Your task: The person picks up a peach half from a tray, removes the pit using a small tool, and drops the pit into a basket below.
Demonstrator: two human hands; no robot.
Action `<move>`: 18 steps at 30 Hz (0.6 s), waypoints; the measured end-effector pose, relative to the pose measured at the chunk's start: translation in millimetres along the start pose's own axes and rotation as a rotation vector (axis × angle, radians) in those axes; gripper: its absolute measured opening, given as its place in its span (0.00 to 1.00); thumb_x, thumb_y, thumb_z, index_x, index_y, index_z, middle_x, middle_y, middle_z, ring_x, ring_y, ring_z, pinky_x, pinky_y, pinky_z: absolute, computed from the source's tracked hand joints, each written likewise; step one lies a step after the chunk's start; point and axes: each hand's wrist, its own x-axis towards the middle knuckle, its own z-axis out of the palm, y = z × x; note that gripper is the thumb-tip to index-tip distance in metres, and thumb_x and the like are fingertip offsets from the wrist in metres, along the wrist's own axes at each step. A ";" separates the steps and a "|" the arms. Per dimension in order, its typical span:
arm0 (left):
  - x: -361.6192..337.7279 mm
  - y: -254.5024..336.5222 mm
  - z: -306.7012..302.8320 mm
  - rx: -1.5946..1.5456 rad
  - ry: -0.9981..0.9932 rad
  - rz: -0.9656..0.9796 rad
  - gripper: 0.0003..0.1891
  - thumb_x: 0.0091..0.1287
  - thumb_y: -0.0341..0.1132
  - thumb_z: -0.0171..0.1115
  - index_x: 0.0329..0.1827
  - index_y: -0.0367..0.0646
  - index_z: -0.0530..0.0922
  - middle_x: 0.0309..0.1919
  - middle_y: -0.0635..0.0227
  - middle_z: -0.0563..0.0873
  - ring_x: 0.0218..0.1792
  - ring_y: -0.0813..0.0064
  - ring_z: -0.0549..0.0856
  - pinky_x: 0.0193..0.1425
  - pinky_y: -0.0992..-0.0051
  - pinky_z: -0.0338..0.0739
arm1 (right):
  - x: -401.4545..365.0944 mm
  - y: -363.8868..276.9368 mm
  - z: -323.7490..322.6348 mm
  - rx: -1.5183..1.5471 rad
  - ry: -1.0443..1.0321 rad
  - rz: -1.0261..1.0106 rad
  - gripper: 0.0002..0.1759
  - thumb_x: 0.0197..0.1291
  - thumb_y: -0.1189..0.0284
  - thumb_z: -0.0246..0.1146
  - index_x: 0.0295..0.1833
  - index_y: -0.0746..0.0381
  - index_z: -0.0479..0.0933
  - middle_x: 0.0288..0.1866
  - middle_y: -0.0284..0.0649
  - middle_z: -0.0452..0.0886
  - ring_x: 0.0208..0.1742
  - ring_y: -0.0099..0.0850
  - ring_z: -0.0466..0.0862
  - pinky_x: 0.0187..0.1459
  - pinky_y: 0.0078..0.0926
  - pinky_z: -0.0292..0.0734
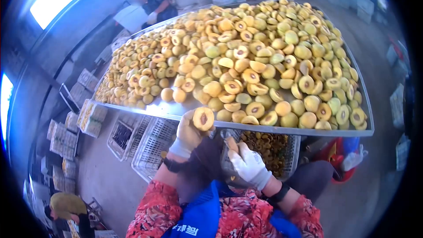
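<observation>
- Left hand point(188, 135), in a white knitted glove: the fingers are closed round a halved yellow fruit point(203, 118). We see its cut face and brown stone turned toward us. It is held touching or just before the near edge of the tray, at 6 o'clock of the heap.
- Right hand point(249, 165), also in a white glove, lies at 4 o'clock from the left hand. Its fingers are pinched on a small orange piece point(231, 143); we cannot tell what the piece is.
- Wide flat grey metal tray point(308, 131): this surface fills the view at 12 o'clock from both hands. It bears a dense heap of halved yellow fruits point(264, 61), many with the cut face up.
- White plastic lattice crate point(294, 158), under the tray at 2 o'clock from the right hand, holds brownish-yellow fruit remains point(266, 145).
- Further white lattice crates point(150, 143) stand on the floor at 9 o'clock from the left hand.
- Red flowered sleeves point(154, 209) and a blue apron point(202, 218) appear at 6 o'clock.
- We note one other person point(145, 6) beyond the tray at 11 o'clock, and another point(66, 205) at 7 o'clock.
</observation>
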 end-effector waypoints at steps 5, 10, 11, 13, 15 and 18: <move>-22.9 -38.0 29.4 -0.024 -0.009 -0.006 0.24 0.73 0.51 0.44 0.61 0.44 0.75 0.46 0.63 0.84 0.38 0.67 0.85 0.32 0.73 0.80 | 7.3 -14.6 -8.6 0.102 -0.022 0.277 0.19 0.69 0.55 0.54 0.40 0.63 0.69 0.29 0.56 0.81 0.32 0.57 0.82 0.34 0.55 0.74; -27.5 -61.1 37.1 0.072 -0.062 0.150 0.26 0.76 0.51 0.40 0.65 0.42 0.72 0.51 0.61 0.82 0.51 0.70 0.82 0.50 0.73 0.80 | 3.8 -14.5 -9.9 -0.010 -0.053 0.317 0.19 0.69 0.55 0.54 0.40 0.63 0.69 0.28 0.56 0.82 0.32 0.56 0.83 0.34 0.53 0.76; -27.5 -63.4 37.7 0.075 -0.063 0.148 0.26 0.76 0.51 0.40 0.65 0.42 0.72 0.51 0.61 0.82 0.51 0.70 0.82 0.50 0.73 0.80 | 3.4 -14.6 -10.6 -0.008 -0.051 0.320 0.19 0.69 0.55 0.54 0.40 0.63 0.69 0.28 0.56 0.82 0.32 0.56 0.83 0.34 0.53 0.76; -27.4 -67.0 40.4 0.140 -0.029 0.221 0.28 0.77 0.52 0.40 0.66 0.39 0.70 0.53 0.60 0.81 0.52 0.69 0.81 0.55 0.71 0.78 | 1.9 -14.2 -11.9 -0.049 -0.055 0.314 0.19 0.69 0.55 0.53 0.39 0.63 0.70 0.29 0.56 0.82 0.32 0.55 0.83 0.34 0.52 0.76; -34.7 -64.9 51.5 0.083 -0.042 0.204 0.28 0.77 0.52 0.40 0.67 0.38 0.69 0.53 0.60 0.81 0.53 0.69 0.81 0.55 0.72 0.78 | 0.2 -7.0 -10.1 -0.031 -0.028 0.298 0.19 0.69 0.55 0.54 0.39 0.62 0.70 0.28 0.55 0.82 0.31 0.54 0.83 0.33 0.51 0.76; -33.1 -65.2 50.3 0.064 -0.040 0.193 0.30 0.76 0.55 0.40 0.68 0.37 0.67 0.53 0.60 0.81 0.52 0.70 0.81 0.52 0.73 0.79 | -1.3 -1.3 -14.6 -0.046 -0.007 0.233 0.19 0.69 0.55 0.54 0.38 0.62 0.70 0.28 0.53 0.82 0.30 0.53 0.83 0.32 0.49 0.76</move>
